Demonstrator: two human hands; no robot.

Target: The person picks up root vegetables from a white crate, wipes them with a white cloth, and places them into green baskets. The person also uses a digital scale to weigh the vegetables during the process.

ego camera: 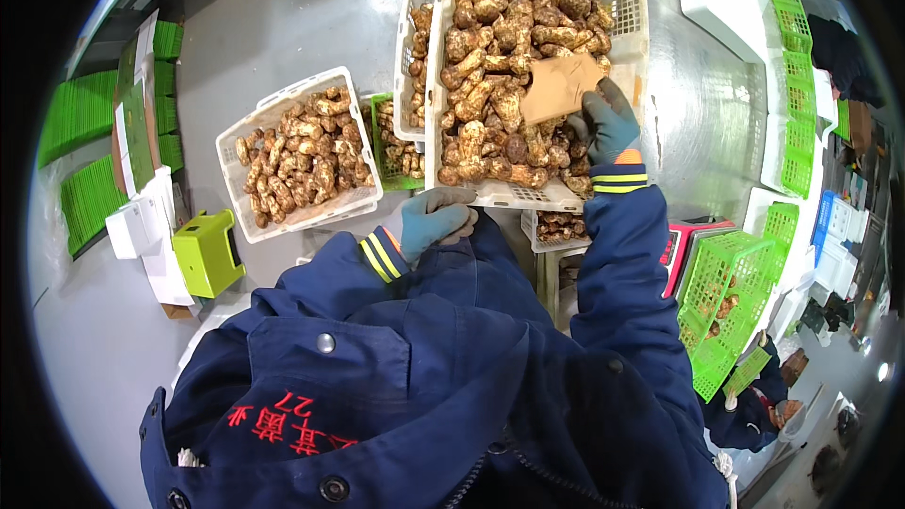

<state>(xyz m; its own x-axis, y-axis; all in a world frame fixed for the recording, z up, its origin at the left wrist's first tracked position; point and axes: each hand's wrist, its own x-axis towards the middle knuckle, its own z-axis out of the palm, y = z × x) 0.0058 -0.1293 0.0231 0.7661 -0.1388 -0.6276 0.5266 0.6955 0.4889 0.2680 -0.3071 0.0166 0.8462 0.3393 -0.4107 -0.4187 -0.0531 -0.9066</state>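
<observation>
My right hand [609, 120], in a blue-grey glove, grips the edge of a brown piece of cardboard [561, 88]. The cardboard lies tilted over brown mushrooms [495, 35] that fill much of a large white plastic crate [636, 49]. My left hand [437, 219], gloved alike, is at the crate's near left corner, over the front of my jacket. Its fingers are curled; whether they hold anything cannot be told. Left of it, a smaller white crate [230, 155] holds more mushrooms [304, 155]. A green basket [378, 134] with mushrooms stands between the crates.
Another white basket [403, 56] touches the large crate's left side; a further one [555, 246] is below it. A lime-green container [205, 254] stands left. At right are a red-edged device [679, 247], a green basket [742, 254] and white foam boxes [721, 0]. Another person [753, 410] is at lower right.
</observation>
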